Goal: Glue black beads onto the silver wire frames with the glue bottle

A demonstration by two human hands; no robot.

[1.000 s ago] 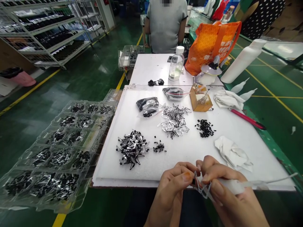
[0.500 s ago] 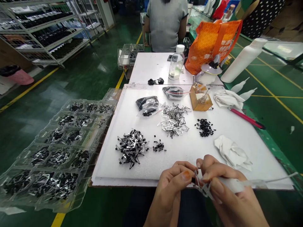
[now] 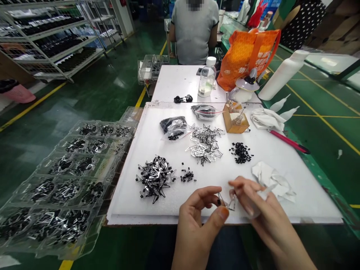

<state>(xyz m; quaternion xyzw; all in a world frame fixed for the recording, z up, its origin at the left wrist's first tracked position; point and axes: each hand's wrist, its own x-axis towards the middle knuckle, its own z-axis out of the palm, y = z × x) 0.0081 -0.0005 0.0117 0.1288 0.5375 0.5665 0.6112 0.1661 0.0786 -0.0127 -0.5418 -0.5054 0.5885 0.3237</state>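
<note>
My left hand [image 3: 197, 221] pinches a small bent metal wire piece [image 3: 231, 206] with a black block on it, between thumb and fingers above the table's front edge. To its right my right hand [image 3: 261, 206], smeared by motion, is closed around a small translucent squeeze bottle [image 3: 254, 210] with a thin nozzle. Ahead lie a heap of wire pieces with black blocks [image 3: 154, 176], a few loose black blocks [image 3: 187, 175], bare triangular wire pieces [image 3: 205, 144] and a pile of black blocks [image 3: 241, 153].
Crumpled white cloth [image 3: 272, 180] lies by my right hand. Behind are zip bags [image 3: 174, 127], a wooden box [image 3: 236, 122], a pink-red pen-like tool [image 3: 289, 141], a bottle [image 3: 207, 78] and an orange bag [image 3: 239, 56]. A compartment tray [image 3: 104, 191] stands left; a person [image 3: 194, 33] sits ahead.
My right hand has drawn away from the wire piece and shifted upward, still with the squeeze bottle. My left hand keeps the piece, its fingers more spread. The view has shifted slightly.
</note>
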